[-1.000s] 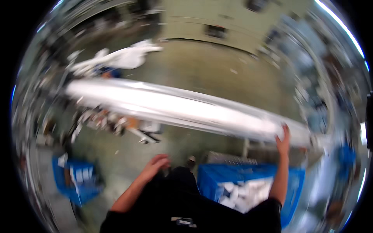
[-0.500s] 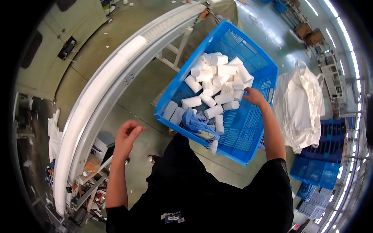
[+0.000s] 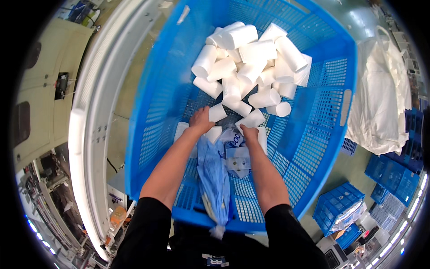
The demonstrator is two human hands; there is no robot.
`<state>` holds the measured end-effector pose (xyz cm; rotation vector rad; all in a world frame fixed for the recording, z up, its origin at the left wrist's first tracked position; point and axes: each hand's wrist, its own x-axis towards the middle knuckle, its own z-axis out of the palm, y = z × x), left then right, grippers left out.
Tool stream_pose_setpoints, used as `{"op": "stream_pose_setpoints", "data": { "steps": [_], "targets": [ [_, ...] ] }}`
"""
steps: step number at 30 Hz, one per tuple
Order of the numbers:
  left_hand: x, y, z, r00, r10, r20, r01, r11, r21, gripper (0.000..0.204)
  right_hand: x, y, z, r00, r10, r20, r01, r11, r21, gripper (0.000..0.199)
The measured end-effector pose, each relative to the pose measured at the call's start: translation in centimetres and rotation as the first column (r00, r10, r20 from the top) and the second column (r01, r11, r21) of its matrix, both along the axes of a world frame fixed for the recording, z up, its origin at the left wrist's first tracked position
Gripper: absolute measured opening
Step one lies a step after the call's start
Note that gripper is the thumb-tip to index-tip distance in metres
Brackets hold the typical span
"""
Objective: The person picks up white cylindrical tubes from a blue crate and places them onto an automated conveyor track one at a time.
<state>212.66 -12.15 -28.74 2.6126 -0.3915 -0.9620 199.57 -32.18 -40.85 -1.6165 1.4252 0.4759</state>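
Note:
Both of my hands reach down into a large blue plastic crate (image 3: 333,157) with perforated walls. Loose white cylindrical rolls (image 3: 222,69) lie heaped in its far half. My left hand (image 3: 200,120) is closed around one white roll (image 3: 217,113) below the heap. To its right, my right hand (image 3: 250,133) grips the near end of another white roll (image 3: 251,118); some of its fingers are hidden. Between my forearms lies a blue plastic bag (image 3: 214,172), its gathered end hanging over the near rim. A clear plastic packet (image 3: 238,159) rests against the bag.
A long pale curved rail (image 3: 87,112) runs along the left of the crate. On the right stands a big white sack (image 3: 376,98). Blue crates (image 3: 338,208) are on the floor at the lower right. A beige machine cabinet (image 3: 45,85) is at the far left.
My left hand has come from outside into the crate and taken hold of a roll. My right hand has moved from the heap's right side toward the near middle. The crate now appears larger.

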Motion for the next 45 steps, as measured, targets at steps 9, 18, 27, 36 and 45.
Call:
{"op": "stream_pose_setpoints", "data": {
  "steps": [9, 18, 27, 36, 45],
  "targets": [
    [-0.7, -0.2, -10.6, 0.973, -0.183, 0.14, 0.173, 0.982, 0.08, 0.076, 5.3, 2.5, 1.7, 0.949, -0.286, -0.135, 0.233, 0.921, -0.311, 0.123],
    [2.9, -3.0, 10.3, 0.728, -0.017, -0.685, -0.033, 0.998, -0.06, 0.07, 2.3, -1.0, 13.2, 0.825, -0.563, -0.054, 0.452, 0.599, 0.661, 0.051],
    [-0.6, 11.2, 27.8, 0.491, -0.431, -0.757, -0.819, 0.067, -0.57, 0.065, 0.5, 2.1, 35.8, 0.421, -0.63, 0.652, -0.477, 0.458, 0.75, 0.076],
    [-4.4, 26.6, 29.1, 0.442, -0.458, -0.771, -0.897, -0.22, -0.383, 0.074, 3.0, 16.2, 44.4, 0.366, -0.526, 0.768, -0.72, 0.362, 0.592, 0.09],
    [-6.9, 36.6, 27.9, 0.568, -0.314, -0.76, -0.788, -0.475, -0.393, 0.074, 11.2, 27.4, 44.3, 0.451, -0.327, 0.83, -0.855, 0.107, 0.507, 0.087]
  ]
}}
